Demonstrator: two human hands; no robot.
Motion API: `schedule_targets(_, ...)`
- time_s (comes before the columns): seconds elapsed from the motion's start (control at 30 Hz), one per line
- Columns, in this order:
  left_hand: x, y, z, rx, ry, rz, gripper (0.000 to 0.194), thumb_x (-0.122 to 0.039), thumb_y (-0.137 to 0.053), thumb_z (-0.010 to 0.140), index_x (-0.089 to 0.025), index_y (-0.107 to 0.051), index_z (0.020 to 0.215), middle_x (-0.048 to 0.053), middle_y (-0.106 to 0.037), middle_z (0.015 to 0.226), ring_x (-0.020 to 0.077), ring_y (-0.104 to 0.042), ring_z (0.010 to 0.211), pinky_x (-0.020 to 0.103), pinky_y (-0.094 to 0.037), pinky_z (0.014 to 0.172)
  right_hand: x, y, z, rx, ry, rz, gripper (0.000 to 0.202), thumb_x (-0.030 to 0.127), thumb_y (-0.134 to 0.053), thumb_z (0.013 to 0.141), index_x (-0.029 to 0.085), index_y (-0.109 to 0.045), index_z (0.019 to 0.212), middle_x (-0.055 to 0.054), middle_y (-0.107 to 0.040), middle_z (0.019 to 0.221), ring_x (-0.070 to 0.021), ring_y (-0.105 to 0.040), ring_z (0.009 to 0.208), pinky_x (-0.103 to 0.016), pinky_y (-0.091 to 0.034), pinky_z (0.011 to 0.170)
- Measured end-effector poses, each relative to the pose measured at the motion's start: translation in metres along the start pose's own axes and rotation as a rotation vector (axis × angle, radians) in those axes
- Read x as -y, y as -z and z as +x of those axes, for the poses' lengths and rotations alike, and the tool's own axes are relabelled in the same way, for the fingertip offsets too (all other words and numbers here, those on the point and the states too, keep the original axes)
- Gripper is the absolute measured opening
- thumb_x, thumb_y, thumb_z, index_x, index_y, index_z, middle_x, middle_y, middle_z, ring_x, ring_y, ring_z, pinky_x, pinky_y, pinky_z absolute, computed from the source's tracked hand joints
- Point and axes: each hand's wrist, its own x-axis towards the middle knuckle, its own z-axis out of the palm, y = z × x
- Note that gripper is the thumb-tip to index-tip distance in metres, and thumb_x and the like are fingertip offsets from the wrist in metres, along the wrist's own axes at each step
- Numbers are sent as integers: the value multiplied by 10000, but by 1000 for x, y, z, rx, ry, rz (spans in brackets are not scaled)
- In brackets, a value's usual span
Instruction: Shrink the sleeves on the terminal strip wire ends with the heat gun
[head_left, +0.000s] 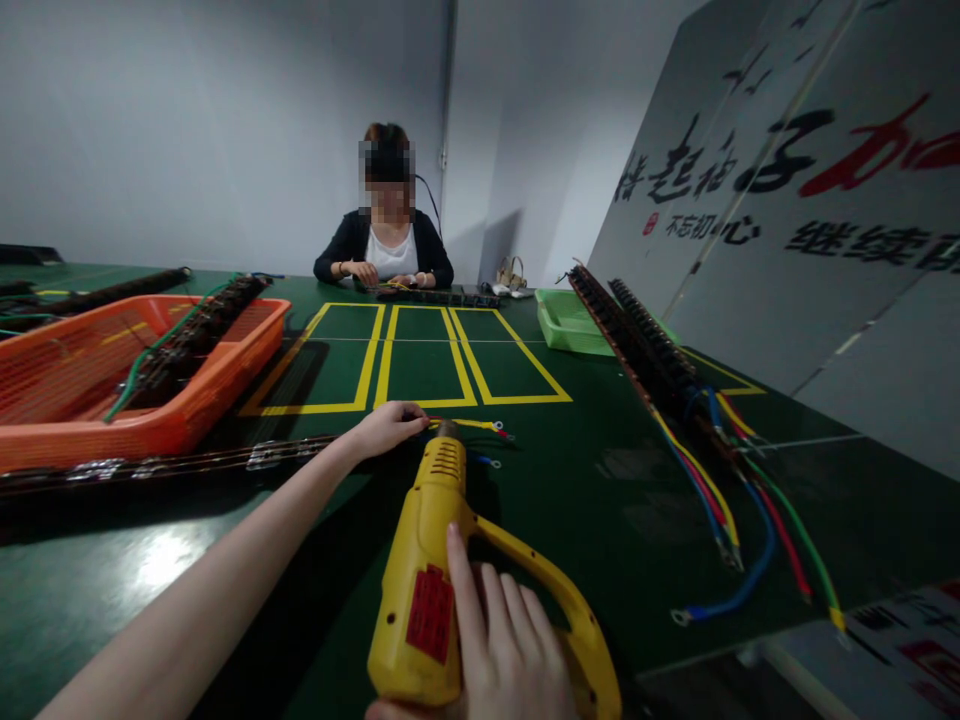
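Note:
In the head view my right hand point(502, 630) is wrapped round a yellow heat gun point(427, 560), its index finger lying along the body. The gun's metal nozzle point(448, 430) points away from me at some cables. My left hand point(390, 428) is closed on the cables just left of the nozzle. A yellow cable point(476, 424) with a ring lug sticks out to the right, with a red one beside it and a blue one point(484, 460) below. To the left of that hand lies a long dark strip assembly point(262, 455) with metal parts.
An orange basket point(187, 420) holding a dark assembly with a green wire is at the left. Dark assemblies with coloured cables point(637, 340) lean on a green basket point(574, 325) at the right. A person point(390, 245) sits across the green table point(570, 480).

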Motion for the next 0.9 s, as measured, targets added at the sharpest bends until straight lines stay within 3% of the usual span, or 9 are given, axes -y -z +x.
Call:
schedule_targets(0.17, 0, -2, 0, -74, -16, -26, 460, -564, -438, 756, -149, -620, 837, 49, -634, 796, 193, -556, 753, 290, -412, 674, 4, 0, 2, -18, 9, 36, 1190, 895, -151, 671, 24, -32, 1473, -139, -710, 894, -274, -676, 748, -385, -522, 650)
schedule_targets(0.43, 3, -4, 1, -80, -29, -128, 392, -536, -453, 764, -167, -574, 819, 14, -577, 759, 162, -508, 716, 272, -386, 649, 3, -1, -2, -16, -12, 93, 1200, 914, -338, 598, 59, -270, 1438, -116, -696, 893, -258, -652, 728, -373, -514, 654)
schedule_targets(0.6, 1, -4, 0, -107, -38, -132, 376, -516, -439, 752, -162, -564, 767, 19, -581, 731, 172, -519, 714, 284, -386, 660, 14, -5, 8, -79, -12, 102, 1119, 912, -308, 613, 70, -434, 1339, -118, -687, 840, -249, -647, 713, -373, -508, 664)
schedule_targets(0.9, -7, -1, -4, -143, -19, -55, 414, -518, -392, 745, -156, -591, 775, 50, -625, 759, 209, -566, 761, 298, -411, 682, 15, -4, 18, -87, -16, 127, 1082, 893, -325, 633, 64, -464, 1314, -110, -669, 797, -230, -627, 669, -360, -492, 635)
